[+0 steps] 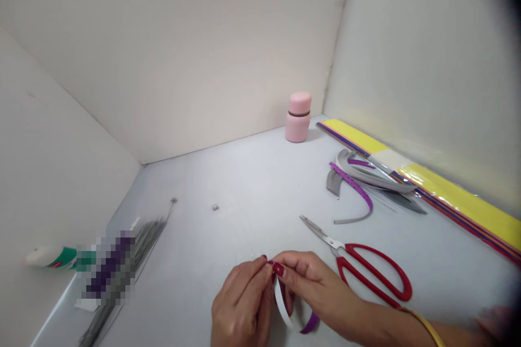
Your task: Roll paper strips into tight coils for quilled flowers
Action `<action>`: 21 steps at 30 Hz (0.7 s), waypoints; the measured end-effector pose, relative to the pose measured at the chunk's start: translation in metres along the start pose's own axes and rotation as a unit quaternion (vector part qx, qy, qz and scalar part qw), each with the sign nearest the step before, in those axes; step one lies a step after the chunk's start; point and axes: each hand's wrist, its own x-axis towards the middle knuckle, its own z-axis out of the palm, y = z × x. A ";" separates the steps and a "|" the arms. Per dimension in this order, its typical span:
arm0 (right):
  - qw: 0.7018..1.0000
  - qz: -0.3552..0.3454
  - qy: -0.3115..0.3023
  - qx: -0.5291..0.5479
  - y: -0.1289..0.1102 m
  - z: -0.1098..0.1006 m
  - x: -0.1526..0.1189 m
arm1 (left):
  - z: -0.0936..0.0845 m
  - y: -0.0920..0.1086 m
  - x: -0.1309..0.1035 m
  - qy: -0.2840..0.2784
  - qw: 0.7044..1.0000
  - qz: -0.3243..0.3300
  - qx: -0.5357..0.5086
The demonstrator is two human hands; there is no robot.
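My left hand and my right hand meet low in the middle of the head view, fingertips together. Between them they pinch the end of a narrow strip, white on one face and purple on the other. The strip curls down in a loop below my right fingers, and its pinched end is mostly hidden by the fingertips. Red-handled scissors lie just beyond my right hand, blades slightly apart and pointing up-left, with one handle partly behind my wrist.
Cut grey and purple strips lie at the right, beside a long pack of coloured sheets along the wall. A pink bottle stands at the back. Leftward are a bundle of thin grey wires, a white-and-green bottle and a small bit.
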 end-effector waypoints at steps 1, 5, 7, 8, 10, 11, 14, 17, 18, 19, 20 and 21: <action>1.000 -0.004 0.003 0.002 -0.002 0.000 0.000 | 0.001 0.002 0.000 0.007 0.999 -0.032 -0.025; 1.000 -0.004 -0.005 -0.025 -0.008 -0.001 0.000 | 0.002 0.009 0.005 0.016 0.962 -0.230 -0.150; 0.998 0.001 -0.008 -0.060 -0.009 -0.002 0.000 | 0.000 0.010 0.009 0.004 0.919 -0.330 -0.214; 0.997 0.001 -0.006 -0.076 -0.009 -0.002 0.000 | -0.001 0.010 0.011 -0.010 0.901 -0.360 -0.243; 0.996 0.001 -0.001 -0.093 -0.008 -0.002 0.000 | -0.004 0.009 0.014 -0.046 0.881 -0.378 -0.281; 0.996 0.002 0.000 -0.088 -0.008 -0.002 0.000 | -0.005 0.008 0.015 -0.059 0.879 -0.377 -0.287; 0.999 0.005 -0.008 -0.048 -0.006 -0.001 0.000 | -0.007 0.009 0.017 -0.051 0.889 -0.363 -0.273; 1.000 0.003 -0.024 0.000 -0.004 0.000 0.001 | -0.004 0.011 0.016 0.001 0.877 -0.387 -0.285; 1.000 0.004 -0.021 0.012 -0.004 0.001 0.001 | -0.001 0.012 0.014 0.020 0.859 -0.413 -0.301; 1.000 0.007 -0.014 0.019 -0.004 0.001 0.002 | 0.002 0.012 0.013 0.036 0.835 -0.446 -0.319; 1.000 0.010 -0.005 0.022 -0.004 0.002 0.002 | 0.005 0.012 0.012 0.048 0.809 -0.479 -0.337; 1.000 0.012 0.005 0.020 -0.004 0.003 0.002 | 0.008 0.012 0.010 0.055 0.785 -0.506 -0.353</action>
